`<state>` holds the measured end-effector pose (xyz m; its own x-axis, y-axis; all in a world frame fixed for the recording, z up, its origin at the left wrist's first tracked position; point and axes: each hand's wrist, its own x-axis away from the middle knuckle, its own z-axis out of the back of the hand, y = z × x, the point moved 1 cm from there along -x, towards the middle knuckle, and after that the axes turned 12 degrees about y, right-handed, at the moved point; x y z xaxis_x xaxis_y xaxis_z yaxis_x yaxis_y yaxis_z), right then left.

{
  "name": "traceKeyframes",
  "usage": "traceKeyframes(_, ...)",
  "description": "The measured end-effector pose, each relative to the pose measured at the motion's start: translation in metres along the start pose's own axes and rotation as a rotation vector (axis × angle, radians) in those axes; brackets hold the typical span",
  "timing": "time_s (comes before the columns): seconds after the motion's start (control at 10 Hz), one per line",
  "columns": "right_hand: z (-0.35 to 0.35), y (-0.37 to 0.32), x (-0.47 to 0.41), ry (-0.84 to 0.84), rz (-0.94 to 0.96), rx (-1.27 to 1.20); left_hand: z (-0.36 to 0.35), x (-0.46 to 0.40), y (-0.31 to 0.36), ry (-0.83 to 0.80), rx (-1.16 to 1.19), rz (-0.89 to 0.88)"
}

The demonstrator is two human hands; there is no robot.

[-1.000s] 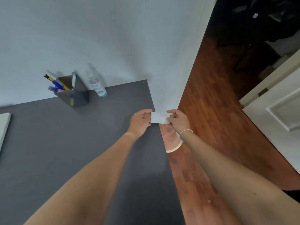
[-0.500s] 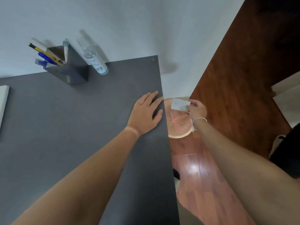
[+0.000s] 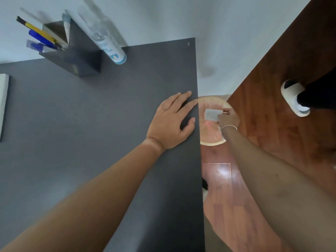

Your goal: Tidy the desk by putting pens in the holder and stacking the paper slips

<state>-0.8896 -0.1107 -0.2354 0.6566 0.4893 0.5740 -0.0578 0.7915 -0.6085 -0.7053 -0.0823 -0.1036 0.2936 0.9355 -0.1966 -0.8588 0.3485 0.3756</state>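
Note:
My right hand (image 3: 229, 118) is down beside the desk, pinching a small stack of white paper slips (image 3: 212, 115) over a round pinkish bin (image 3: 209, 135) on the floor. My left hand (image 3: 171, 122) lies flat, fingers spread, on the dark grey desk (image 3: 91, 124) at its right edge and holds nothing. A dark grey pen holder (image 3: 72, 57) stands at the desk's far left corner with several pens (image 3: 39, 34) sticking out of it.
A clear spray bottle (image 3: 107, 42) stands right of the pen holder against the white wall. A white flat object (image 3: 3, 102) lies at the desk's left edge. On the wooden floor to the right is a foot in a white slipper (image 3: 294, 97).
My left hand let go of the slips and came to rest flat on the desk. My right hand carried the slips off the desk edge and down over the bin.

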Motion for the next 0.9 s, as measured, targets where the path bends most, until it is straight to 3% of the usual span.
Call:
traceKeyframes(0.5,0.028,-0.009,0.007,0.013,0.044,-0.053,0.003,0.0,0.004,-0.017,-0.031,0.011)
traceKeyframes(0.7,0.047,-0.041,0.042,-0.061,0.184,-0.118,0.021,0.002,0.009,-0.159,-0.013,0.025)
traceKeyframes(0.9,0.066,-0.075,0.103,-0.084,0.426,-0.125,0.058,0.028,0.0,-0.115,0.024,0.091)
